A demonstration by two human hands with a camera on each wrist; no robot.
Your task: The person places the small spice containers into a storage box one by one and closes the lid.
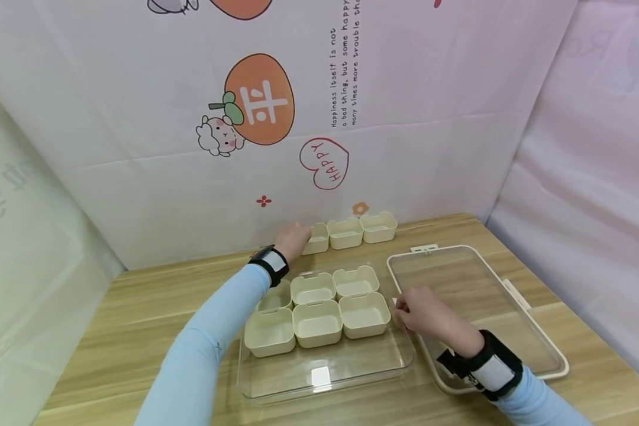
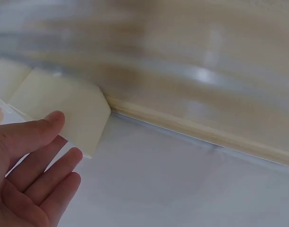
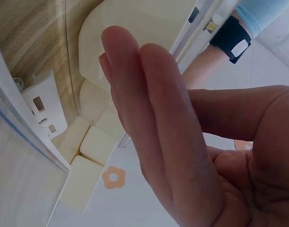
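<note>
At the back edge, my left hand (image 1: 293, 238) pinches the wall of a small cream bin (image 1: 316, 239), the leftmost of a row of three. The left wrist view has the thumb on the outside of this bin (image 2: 64, 101), with a finger hidden behind its wall. My right hand (image 1: 423, 313) is beside the right end of a clear tray (image 1: 319, 378). Its fingers (image 3: 149, 109) are together and nearly straight, with nothing visible between them and the thumb. Several more cream bins (image 1: 318, 322) stand inside the tray in two rows; the left forearm partly covers one.
Right of the tray lies a clear lid (image 1: 490, 313) with a white frame, partly under the right forearm; it has white clips (image 1: 516, 294). A printed cloth (image 1: 431, 118) rises behind the wooden table (image 1: 112, 331), with further cloths at both sides.
</note>
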